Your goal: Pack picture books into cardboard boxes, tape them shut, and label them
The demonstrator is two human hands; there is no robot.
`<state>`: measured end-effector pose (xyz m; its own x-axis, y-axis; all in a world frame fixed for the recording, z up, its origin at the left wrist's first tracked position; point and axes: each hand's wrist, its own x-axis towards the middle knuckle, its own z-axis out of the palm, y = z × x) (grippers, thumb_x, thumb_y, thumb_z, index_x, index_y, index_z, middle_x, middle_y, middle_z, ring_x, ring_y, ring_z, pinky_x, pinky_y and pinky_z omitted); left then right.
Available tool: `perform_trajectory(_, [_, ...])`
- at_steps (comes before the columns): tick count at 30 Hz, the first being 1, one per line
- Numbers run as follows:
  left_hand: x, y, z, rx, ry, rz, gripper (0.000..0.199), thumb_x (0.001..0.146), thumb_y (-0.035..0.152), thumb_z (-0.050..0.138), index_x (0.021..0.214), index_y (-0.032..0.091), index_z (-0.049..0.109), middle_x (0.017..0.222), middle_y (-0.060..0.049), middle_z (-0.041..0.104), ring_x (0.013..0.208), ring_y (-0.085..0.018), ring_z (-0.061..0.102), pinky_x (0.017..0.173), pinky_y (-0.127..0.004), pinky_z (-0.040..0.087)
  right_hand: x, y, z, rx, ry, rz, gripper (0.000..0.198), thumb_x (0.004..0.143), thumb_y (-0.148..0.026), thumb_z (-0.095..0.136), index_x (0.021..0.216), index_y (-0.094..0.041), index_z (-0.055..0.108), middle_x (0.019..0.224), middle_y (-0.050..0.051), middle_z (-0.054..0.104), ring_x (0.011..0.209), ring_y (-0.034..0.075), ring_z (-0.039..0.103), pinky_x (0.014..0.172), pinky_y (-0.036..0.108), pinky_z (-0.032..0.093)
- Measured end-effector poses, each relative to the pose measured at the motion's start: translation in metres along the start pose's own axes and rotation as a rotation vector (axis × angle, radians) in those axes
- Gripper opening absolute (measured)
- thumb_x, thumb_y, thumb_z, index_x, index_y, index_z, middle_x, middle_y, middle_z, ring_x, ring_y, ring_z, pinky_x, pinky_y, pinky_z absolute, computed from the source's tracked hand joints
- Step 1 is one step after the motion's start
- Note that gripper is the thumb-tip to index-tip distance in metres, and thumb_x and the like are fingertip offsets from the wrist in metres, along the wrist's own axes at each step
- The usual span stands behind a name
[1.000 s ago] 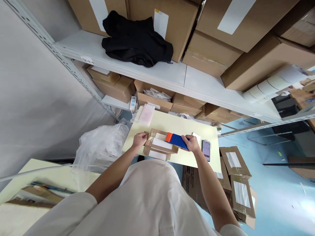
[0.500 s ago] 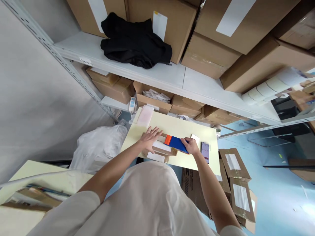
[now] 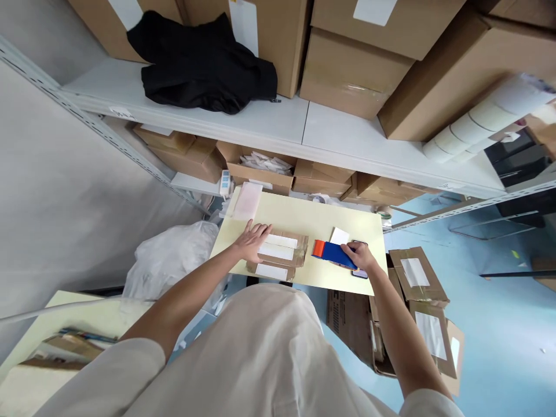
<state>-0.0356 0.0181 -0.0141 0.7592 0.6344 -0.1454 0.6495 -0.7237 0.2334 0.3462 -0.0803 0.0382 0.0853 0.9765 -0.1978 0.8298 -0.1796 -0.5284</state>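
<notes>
A small cardboard box (image 3: 300, 249) with white labels lies on the pale yellow table (image 3: 304, 211). My left hand (image 3: 252, 241) rests on its left end, fingers spread, pressing rather than gripping. Nearer my body, against that box, sits a second labelled cardboard box (image 3: 271, 271). To the right of both, my right hand (image 3: 358, 255) is closed around the end of a blue tape dispenser (image 3: 336, 255) with an orange front. The dispenser is held apart from the boxes. It and my hand partly cover a phone (image 3: 359, 273) on the table.
A white card (image 3: 339, 236) lies beyond the dispenser, and a pinkish sheet (image 3: 247, 201) at the table's far left. A shelf (image 3: 286, 124) with cartons and black clothing (image 3: 208, 63) overhangs the far side. Stacked cartons (image 3: 419, 278) stand at right, plastic bags (image 3: 167, 258) at left.
My right hand has moved right with the tape dispenser, away from over the box and partly over the phone. My left hand stays on the box's left end. The head view has shifted slightly.
</notes>
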Motion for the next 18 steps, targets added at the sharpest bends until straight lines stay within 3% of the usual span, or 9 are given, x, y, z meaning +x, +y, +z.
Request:
perform_trajectory(4, [0.006, 0.018, 0.004, 0.050, -0.029, -0.024, 0.123, 0.052, 0.057, 0.074, 0.148, 0.003, 0.021, 0.151, -0.028, 0.027, 0.140, -0.040, 0.022, 0.114, -0.053, -0.005, 0.003, 0.015, 0.016, -0.013, -0.076, -0.001, 0.054, 0.086, -0.061, 0.033, 0.052, -0.021, 0.045, 0.052, 0.001, 0.053, 0.050, 0.013, 0.046, 0.055, 0.025, 0.033])
perform_trajectory(8, [0.027, 0.061, 0.015, 0.034, -0.043, -0.005, 0.127, 0.054, 0.070, 0.068, 0.149, 0.002, 0.018, 0.156, -0.028, 0.013, 0.146, -0.038, 0.006, 0.114, -0.051, -0.004, 0.007, 0.017, 0.033, -0.075, -0.091, 0.008, 0.050, 0.091, -0.050, 0.030, 0.057, -0.020, 0.051, 0.058, 0.004, 0.059, 0.055, 0.015, 0.052, 0.057, 0.025, 0.033])
perform_trajectory(11, [0.050, 0.095, 0.021, -0.001, -0.050, 0.083, 0.125, 0.057, 0.071, 0.066, 0.150, 0.005, 0.014, 0.157, -0.025, 0.012, 0.146, -0.037, 0.006, 0.114, -0.052, -0.002, 0.009, 0.016, 0.039, -0.176, -0.124, -0.007, 0.044, 0.092, -0.041, 0.031, 0.066, -0.020, 0.060, 0.068, 0.006, 0.066, 0.065, 0.016, 0.058, 0.060, 0.025, 0.033])
perform_trajectory(13, [0.062, 0.108, 0.021, -0.022, -0.048, 0.128, 0.120, 0.061, 0.068, 0.065, 0.151, 0.008, 0.014, 0.157, -0.023, 0.014, 0.146, -0.036, 0.009, 0.114, -0.053, -0.001, 0.011, 0.016, 0.040, -0.214, -0.161, -0.015, 0.044, 0.093, -0.045, 0.034, 0.074, -0.019, 0.064, 0.071, 0.007, 0.067, 0.068, 0.017, 0.060, 0.060, 0.025, 0.032])
perform_trajectory(18, [0.069, 0.111, 0.019, -0.073, -0.031, 0.106, 0.108, 0.065, 0.057, 0.066, 0.150, 0.010, 0.019, 0.153, -0.020, 0.030, 0.141, -0.035, 0.023, 0.116, -0.048, 0.002, 0.007, 0.028, 0.028, -0.127, -0.212, -0.068, 0.053, 0.090, -0.059, 0.036, 0.071, -0.018, 0.064, 0.062, 0.006, 0.063, 0.058, 0.015, 0.055, 0.057, 0.025, 0.032])
